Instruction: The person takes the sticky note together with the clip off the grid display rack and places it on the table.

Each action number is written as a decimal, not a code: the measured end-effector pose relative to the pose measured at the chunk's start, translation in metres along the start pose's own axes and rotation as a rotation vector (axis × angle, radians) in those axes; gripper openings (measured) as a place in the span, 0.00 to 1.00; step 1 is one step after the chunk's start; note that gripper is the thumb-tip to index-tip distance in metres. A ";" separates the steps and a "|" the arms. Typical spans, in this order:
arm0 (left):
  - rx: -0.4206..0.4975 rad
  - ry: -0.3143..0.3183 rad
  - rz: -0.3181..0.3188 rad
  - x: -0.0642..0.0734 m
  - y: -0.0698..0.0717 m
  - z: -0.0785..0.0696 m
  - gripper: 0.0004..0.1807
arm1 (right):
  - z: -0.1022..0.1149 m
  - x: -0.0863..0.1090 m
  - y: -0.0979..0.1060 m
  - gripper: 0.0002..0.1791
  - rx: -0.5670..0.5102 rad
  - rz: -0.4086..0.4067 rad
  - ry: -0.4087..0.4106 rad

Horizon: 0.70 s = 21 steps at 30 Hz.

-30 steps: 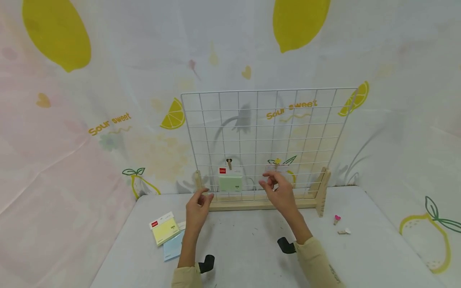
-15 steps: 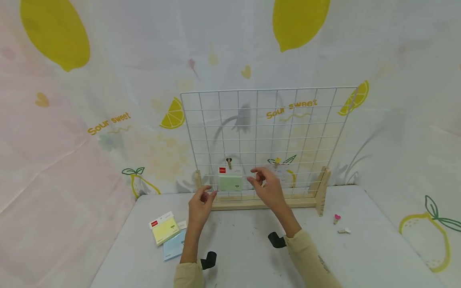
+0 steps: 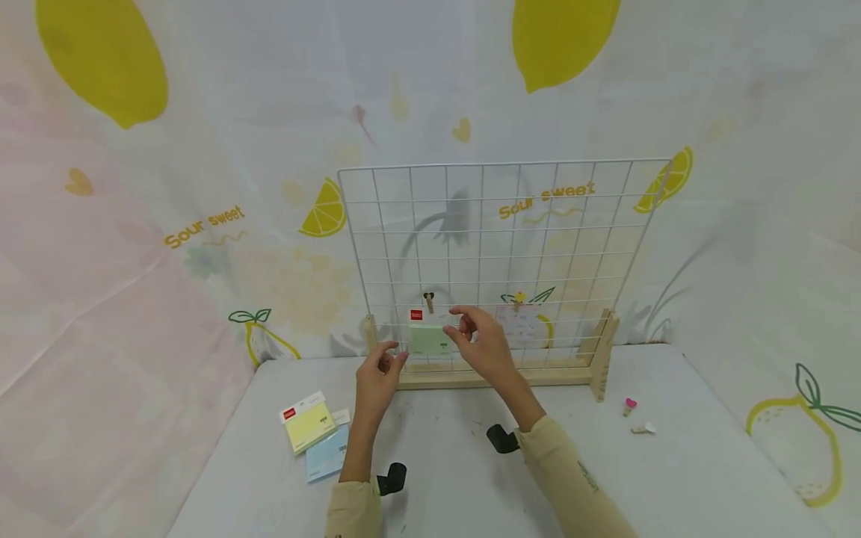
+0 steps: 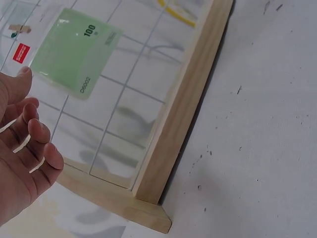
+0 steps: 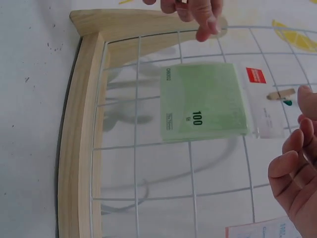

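Observation:
A pack of green sticky notes [image 3: 428,340] hangs on the white wire grid [image 3: 480,258], under a small wooden clothespin [image 3: 430,302] at its top. My left hand [image 3: 377,385] is at the pack's lower left, fingers relaxed and holding nothing. In the left wrist view its thumb is very near the pack's edge; I cannot tell whether they touch. On the pack's right side is my right hand [image 3: 484,347], thumb and forefinger apart with nothing between them. The right wrist view shows the whole pack [image 5: 205,101], lying flat against the wires.
A wooden stand [image 3: 498,379] holds the grid. To the right, a printed card [image 3: 525,329] hangs from a yellow-topped clip [image 3: 519,297]. Yellow sticky notes [image 3: 308,427] overlap blue ones [image 3: 327,454] at left; a pink heart clip [image 3: 629,406] and white-topped clip [image 3: 643,429] lie at right.
My right hand has moved left from near the printed card to the green pack's right side. The left hand has shifted slightly right and up. The green pack hangs where it was.

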<state>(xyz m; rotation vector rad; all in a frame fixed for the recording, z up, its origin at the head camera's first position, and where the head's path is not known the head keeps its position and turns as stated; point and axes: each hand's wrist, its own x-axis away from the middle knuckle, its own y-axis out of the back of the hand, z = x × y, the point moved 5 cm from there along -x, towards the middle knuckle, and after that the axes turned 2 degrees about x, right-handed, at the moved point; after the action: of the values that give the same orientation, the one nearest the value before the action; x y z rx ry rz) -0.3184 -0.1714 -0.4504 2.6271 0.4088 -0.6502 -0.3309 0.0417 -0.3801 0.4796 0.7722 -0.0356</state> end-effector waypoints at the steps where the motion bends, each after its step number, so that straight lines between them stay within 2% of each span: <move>1: 0.001 0.004 0.001 -0.001 -0.001 0.000 0.16 | 0.000 -0.001 -0.001 0.17 0.002 0.000 -0.002; 11: 0.003 0.037 0.025 -0.005 -0.013 0.005 0.15 | 0.008 -0.011 -0.012 0.17 0.033 -0.012 0.047; 21: 0.018 0.015 0.035 -0.006 -0.017 0.006 0.17 | 0.008 -0.019 -0.019 0.19 0.050 0.023 -0.038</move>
<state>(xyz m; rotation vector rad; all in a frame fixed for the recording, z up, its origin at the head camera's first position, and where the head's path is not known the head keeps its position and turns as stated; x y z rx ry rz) -0.3318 -0.1607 -0.4580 2.6514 0.3626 -0.6266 -0.3429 0.0188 -0.3693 0.5334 0.7296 -0.0429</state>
